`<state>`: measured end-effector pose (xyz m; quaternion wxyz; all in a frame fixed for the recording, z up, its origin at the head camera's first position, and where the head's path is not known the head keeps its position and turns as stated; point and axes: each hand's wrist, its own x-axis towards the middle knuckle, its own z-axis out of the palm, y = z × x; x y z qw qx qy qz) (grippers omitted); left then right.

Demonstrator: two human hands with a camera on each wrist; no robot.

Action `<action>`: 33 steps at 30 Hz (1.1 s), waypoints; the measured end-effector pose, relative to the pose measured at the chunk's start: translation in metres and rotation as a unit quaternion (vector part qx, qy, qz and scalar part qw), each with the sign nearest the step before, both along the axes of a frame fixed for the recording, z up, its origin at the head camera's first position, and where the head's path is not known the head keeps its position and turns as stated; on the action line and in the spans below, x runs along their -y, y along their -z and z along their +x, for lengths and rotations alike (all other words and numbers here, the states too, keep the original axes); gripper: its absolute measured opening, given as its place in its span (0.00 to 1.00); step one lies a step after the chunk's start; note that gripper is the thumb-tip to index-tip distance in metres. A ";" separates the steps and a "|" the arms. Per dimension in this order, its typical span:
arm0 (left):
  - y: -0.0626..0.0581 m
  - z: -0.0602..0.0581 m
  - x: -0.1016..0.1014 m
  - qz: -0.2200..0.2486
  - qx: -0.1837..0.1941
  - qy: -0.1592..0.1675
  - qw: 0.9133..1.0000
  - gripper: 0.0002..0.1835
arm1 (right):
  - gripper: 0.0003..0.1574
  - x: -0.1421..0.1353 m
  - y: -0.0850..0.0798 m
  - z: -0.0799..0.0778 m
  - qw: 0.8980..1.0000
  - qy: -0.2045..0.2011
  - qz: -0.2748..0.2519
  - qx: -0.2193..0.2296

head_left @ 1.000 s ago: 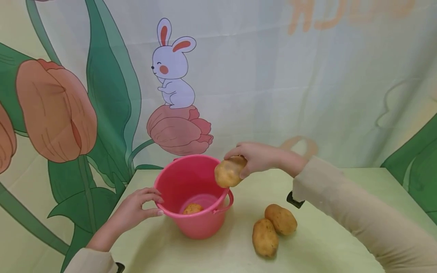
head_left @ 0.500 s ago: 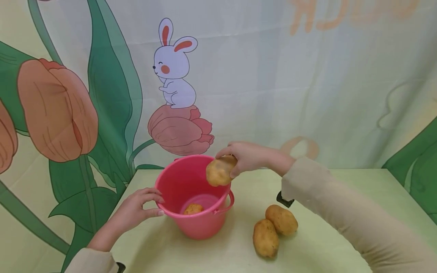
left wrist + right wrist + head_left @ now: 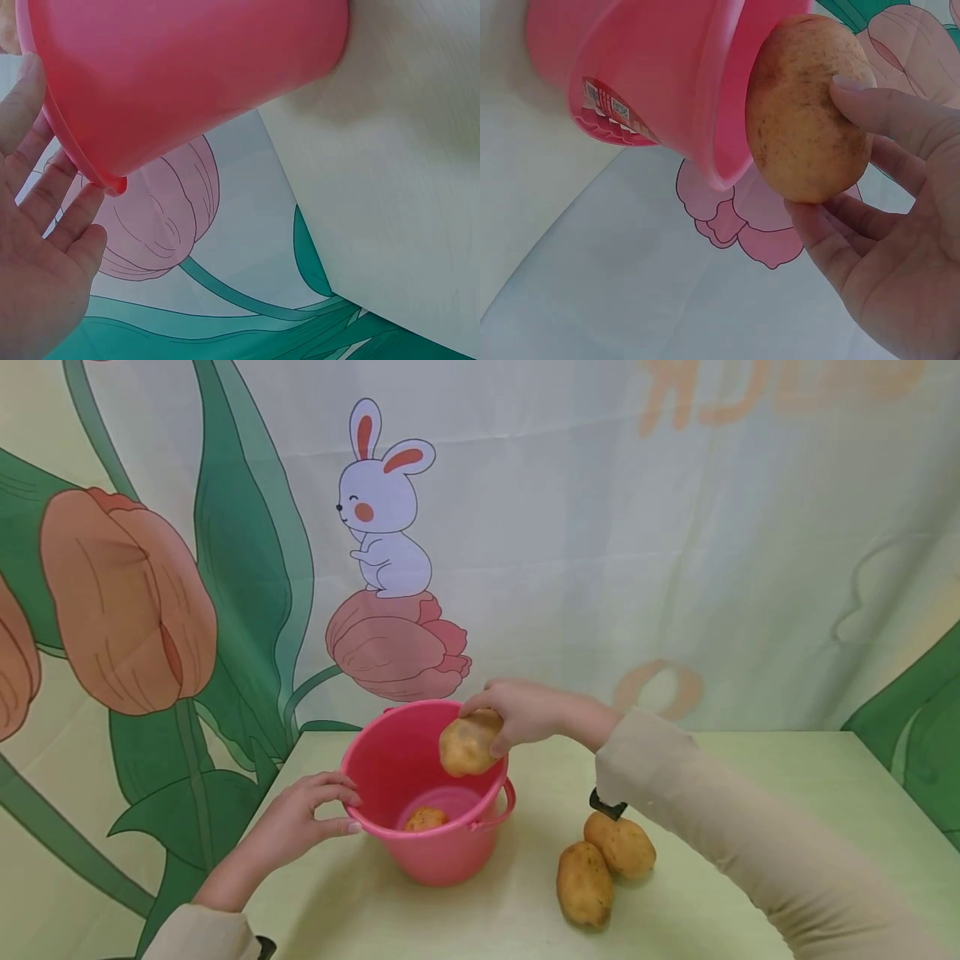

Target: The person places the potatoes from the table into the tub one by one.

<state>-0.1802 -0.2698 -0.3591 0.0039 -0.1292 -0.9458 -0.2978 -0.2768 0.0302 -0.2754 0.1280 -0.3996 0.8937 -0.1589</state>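
Four potatoes show: one in the right hand (image 3: 525, 710), one potato inside the bucket (image 3: 425, 818) on its floor, and two on the pale table (image 3: 810, 768), a nearer potato (image 3: 584, 883) touching a farther potato (image 3: 626, 846). There is one pink bucket (image 3: 450, 856), with one handle (image 3: 513, 797) hanging at its right side.

The right hand grasps the held potato (image 3: 467, 747) between thumb and fingertips at the bucket's mouth, by the right part of the rim; whether potato and rim touch cannot be told. The left hand (image 3: 307, 814) grips the left part of the rim, thumb on the near outer side.

The bucket stands near the table's far edge, with a printed fabric backdrop (image 3: 562, 568) just behind. The mouth is wide, leaving open room left of the held potato and above the one inside. The two on the table lie right of the bucket, apart from it, and the tabletop stretches on to the right.

The held potato is a plump oval, yellow-tan, with brownish scuffs across its skin.
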 end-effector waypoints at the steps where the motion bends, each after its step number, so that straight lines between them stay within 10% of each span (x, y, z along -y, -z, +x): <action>1: 0.000 0.000 0.000 0.000 -0.001 0.001 1.000 0.17 | 0.34 0.001 0.000 0.000 1.000 0.001 0.000 0.001; 33: 0.001 0.000 0.001 -0.008 -0.006 0.004 1.000 0.17 | 0.37 0.032 0.044 -0.008 0.999 0.021 0.007 0.047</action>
